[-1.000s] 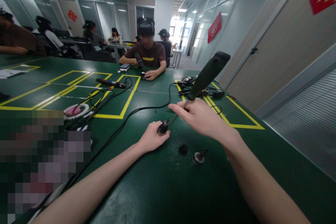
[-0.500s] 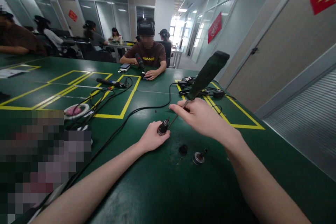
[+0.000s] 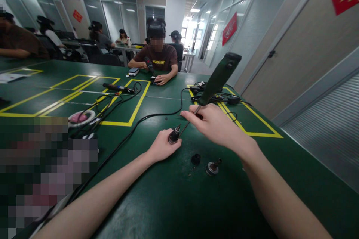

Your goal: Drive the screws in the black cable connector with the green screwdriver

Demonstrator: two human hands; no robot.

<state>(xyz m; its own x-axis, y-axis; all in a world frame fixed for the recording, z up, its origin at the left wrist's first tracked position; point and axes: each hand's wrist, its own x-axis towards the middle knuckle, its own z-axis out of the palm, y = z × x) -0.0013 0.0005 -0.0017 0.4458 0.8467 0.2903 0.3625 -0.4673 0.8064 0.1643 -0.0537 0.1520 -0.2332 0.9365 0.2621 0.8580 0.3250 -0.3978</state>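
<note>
My left hand [image 3: 162, 146] is closed around a small black cylindrical part [image 3: 174, 136] with a narrow metal tip pointing up, low over the green table. In my right hand [image 3: 213, 125] is a screwdriver [image 3: 217, 78], gripped at the shaft just below its dark green handle. The handle leans up and to the right. Its shaft slants down to the side of the black part, close to my left fingertips; whether the tip touches is hidden. On the table nearby lie a small black cap [image 3: 195, 159] and a round metal piece with a stem [image 3: 212, 168].
A black cable [image 3: 146, 116] crosses the green table [image 3: 157, 201]. Dark tools with cords [image 3: 215, 99] lie at the right, another corded tool [image 3: 117, 88] and a white tape roll [image 3: 91, 115] at the left. Across the table sits a person [image 3: 165, 58] holding a tool.
The screwdriver's handle has turned a little and tipped slightly to the left. Both hands and the loose parts have stayed in place.
</note>
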